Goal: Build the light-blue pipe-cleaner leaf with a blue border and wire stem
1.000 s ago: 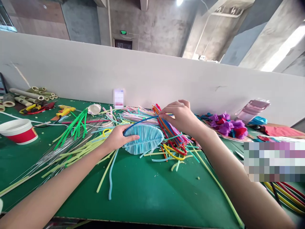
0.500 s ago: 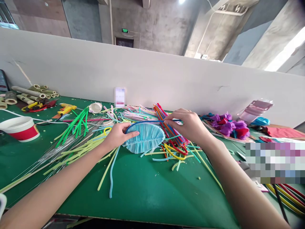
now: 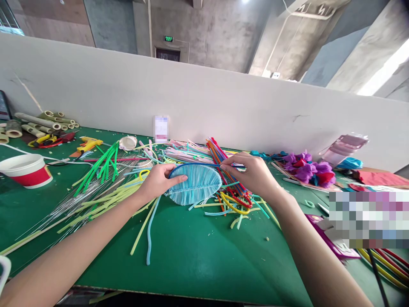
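Note:
Between my hands is a light-blue leaf shape [image 3: 198,183] made of fuzzy strands, with a ridge along its middle. My left hand [image 3: 161,181] pinches its left end, thumb in front. A dark-blue pipe cleaner [image 3: 201,163] curves along the leaf's upper edge, starting under my left fingers. My right hand [image 3: 249,170] pinches that pipe cleaner to the right of the leaf, its free end sticking out past the fingers. Just behind my right hand lies a bundle of red, orange and purple pipe cleaners [image 3: 219,153].
A paper cup [image 3: 30,170], a yellow glue gun [image 3: 89,144] and bamboo tubes [image 3: 47,123] are on the left. Green strips [image 3: 105,166] and thin wires [image 3: 68,200] lie nearer. Purple fabric flowers [image 3: 306,166] and a pink bottle [image 3: 343,149] stand right, before a pale partition [image 3: 198,102].
My right hand has shifted slightly right and down along the dark-blue pipe cleaner, its forearm moving left. My left hand and the leaf stay nearly still.

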A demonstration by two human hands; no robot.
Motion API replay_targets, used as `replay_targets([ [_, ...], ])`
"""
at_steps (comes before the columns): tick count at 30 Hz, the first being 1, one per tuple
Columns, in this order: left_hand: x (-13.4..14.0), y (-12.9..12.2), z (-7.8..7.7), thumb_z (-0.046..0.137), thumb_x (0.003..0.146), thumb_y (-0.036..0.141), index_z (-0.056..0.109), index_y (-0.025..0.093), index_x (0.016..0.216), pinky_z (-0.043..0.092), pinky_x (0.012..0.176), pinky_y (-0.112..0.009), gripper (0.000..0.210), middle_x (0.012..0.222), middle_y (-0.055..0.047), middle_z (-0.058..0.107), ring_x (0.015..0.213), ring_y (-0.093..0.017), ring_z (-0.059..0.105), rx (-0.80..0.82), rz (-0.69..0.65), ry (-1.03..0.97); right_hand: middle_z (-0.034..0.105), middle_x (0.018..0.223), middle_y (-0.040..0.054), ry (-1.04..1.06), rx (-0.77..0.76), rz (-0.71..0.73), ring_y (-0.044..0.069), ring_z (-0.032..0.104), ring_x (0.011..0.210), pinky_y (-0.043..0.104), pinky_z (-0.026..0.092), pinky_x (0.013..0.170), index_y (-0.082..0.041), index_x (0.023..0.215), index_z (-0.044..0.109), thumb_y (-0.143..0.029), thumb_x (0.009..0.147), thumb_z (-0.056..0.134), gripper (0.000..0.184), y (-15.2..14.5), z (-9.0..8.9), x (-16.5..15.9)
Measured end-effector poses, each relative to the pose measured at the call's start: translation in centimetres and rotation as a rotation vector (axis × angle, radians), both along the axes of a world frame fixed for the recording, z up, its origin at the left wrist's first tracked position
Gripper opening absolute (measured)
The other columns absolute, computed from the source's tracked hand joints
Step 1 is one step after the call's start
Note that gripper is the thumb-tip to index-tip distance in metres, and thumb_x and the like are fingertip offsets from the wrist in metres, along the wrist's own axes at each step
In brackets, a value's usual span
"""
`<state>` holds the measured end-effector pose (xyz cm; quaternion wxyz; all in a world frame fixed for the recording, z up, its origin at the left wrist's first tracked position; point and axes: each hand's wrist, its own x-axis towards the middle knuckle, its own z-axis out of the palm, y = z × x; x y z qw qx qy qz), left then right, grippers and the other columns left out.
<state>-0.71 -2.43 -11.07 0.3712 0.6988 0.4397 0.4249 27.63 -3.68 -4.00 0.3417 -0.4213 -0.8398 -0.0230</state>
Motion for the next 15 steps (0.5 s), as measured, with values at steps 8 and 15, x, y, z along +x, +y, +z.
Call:
replay_targets([
  [8, 0.1, -0.2, 0.3, 0.076, 0.072, 0.059, 0.066, 0.016, 0.074, 0.043, 0.053, -0.025, 0.044, 0.068, -0.001, 0.064, 0.059, -0.016, 0.057, 0.02, 0.012, 0.006, 0.079, 0.099, 0.0023, 0.11, -0.079, -0.034, 0.022, 0.072, 0.087, 0.036, 0.053, 0.081, -0.026, 0.099, 0.078, -0.033, 0.091, 0.063, 0.018, 0.0, -0.9, -0.1],
  [15, 0.0, 0.0, -0.1, 0.076, 0.073, 0.059, 0.071, 0.016, 0.082, 0.05, 0.059, -0.028, 0.045, 0.076, -0.004, 0.071, 0.067, -0.019, 0.064, 0.018, 0.001, -0.006, 0.079, 0.099, 0.0026, 0.205, -0.053, 0.002, 0.021, 0.072, 0.092, 0.035, 0.053, 0.085, -0.025, 0.1, 0.078, -0.025, 0.091, 0.062, 0.018, -0.4, -2.1, 0.5],
])
